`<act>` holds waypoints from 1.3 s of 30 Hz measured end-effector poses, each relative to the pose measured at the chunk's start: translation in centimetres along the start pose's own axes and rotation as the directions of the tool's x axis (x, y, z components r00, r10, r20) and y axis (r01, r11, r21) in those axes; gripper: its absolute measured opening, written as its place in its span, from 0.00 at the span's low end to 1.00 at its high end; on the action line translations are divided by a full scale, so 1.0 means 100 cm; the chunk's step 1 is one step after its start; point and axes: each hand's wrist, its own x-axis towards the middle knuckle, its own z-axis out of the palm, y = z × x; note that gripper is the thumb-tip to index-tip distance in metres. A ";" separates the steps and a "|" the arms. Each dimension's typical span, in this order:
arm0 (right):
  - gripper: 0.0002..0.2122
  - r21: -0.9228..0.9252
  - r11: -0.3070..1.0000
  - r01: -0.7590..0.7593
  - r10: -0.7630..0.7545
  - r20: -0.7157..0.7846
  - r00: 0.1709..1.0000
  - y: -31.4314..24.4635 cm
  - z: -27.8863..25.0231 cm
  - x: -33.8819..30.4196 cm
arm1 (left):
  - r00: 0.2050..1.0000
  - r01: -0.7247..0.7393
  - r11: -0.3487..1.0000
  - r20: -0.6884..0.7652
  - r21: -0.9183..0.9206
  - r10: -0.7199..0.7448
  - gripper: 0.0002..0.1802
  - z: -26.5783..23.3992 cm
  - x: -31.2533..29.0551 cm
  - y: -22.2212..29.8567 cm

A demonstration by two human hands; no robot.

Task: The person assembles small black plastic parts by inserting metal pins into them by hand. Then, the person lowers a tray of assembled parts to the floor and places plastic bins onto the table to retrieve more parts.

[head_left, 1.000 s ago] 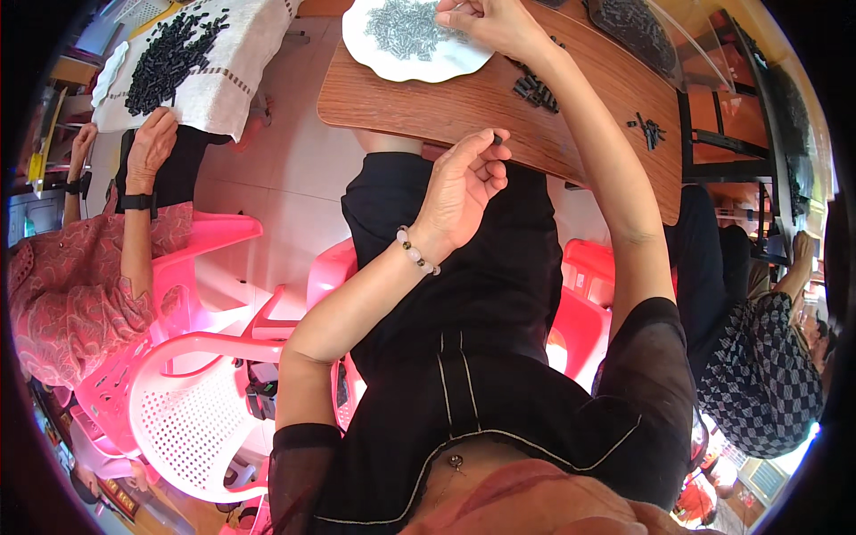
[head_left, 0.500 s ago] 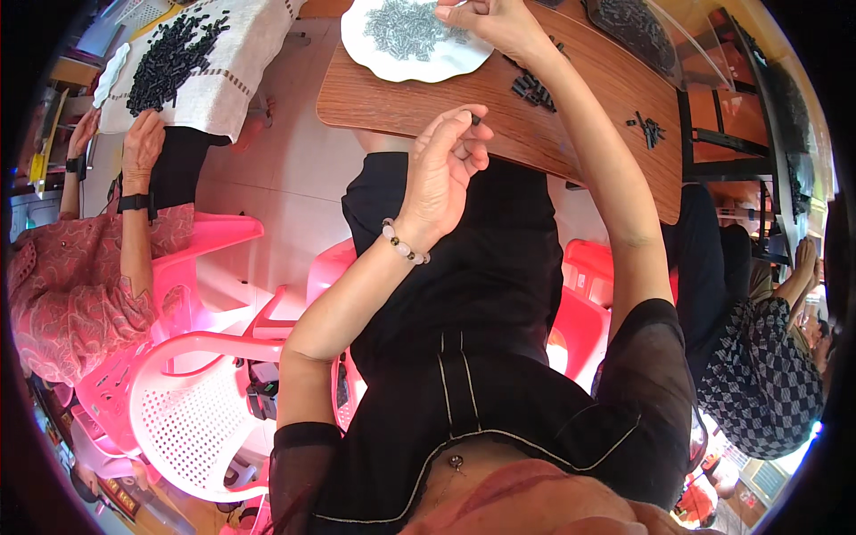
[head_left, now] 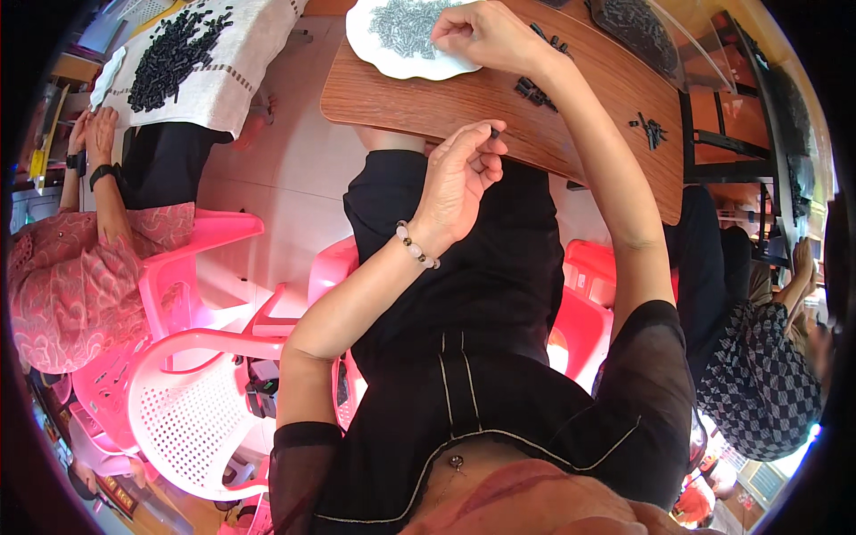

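My left hand (head_left: pixel 456 183) is raised just off the table's near edge, palm up, with a small black cylindrical piece (head_left: pixel 495 133) pinched at its fingertips. Above the near right rim of a scalloped white plate (head_left: pixel 401 71), my right hand (head_left: pixel 490 37) has its fingers closed together. Whatever those fingers hold is hidden or too small to make out. The plate carries a heap of tiny clear-grey pieces (head_left: pixel 406 28). To the right of the plate, a group of black cylindrical pieces (head_left: pixel 535 92) lies on the brown wooden table (head_left: pixel 392 102).
More black pieces (head_left: pixel 649 131) lie farther right, near a clear container of dark pieces (head_left: pixel 629 27). At the left, another person's hands (head_left: pixel 96 132) are beside a cloth-covered table (head_left: pixel 227 89) with a black heap (head_left: pixel 178 58). A pink chair (head_left: pixel 192 419) stands behind my left arm.
My right hand has drawn nearer over the plate, and its fingers are curled in. My left hand has shifted slightly right and nearer. The other person's hand at the left has moved left.
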 end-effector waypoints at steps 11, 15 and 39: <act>0.08 -0.192 0.981 0.031 -0.043 -0.059 0.997 0.099 0.000 -0.023 | 0.999 0.023 1.000 0.036 0.013 -0.024 0.12 0.003 0.003 -0.003; 0.08 -0.228 0.952 -0.206 0.232 0.094 0.968 -0.012 0.003 0.017 | 1.000 -0.017 1.000 -0.022 -0.004 0.017 0.12 -0.013 -0.002 0.005; 0.05 0.136 0.950 -0.283 0.278 0.054 0.959 -0.064 -0.017 -0.103 | 0.998 -0.012 0.990 0.055 -0.142 0.020 0.16 -0.001 0.010 -0.011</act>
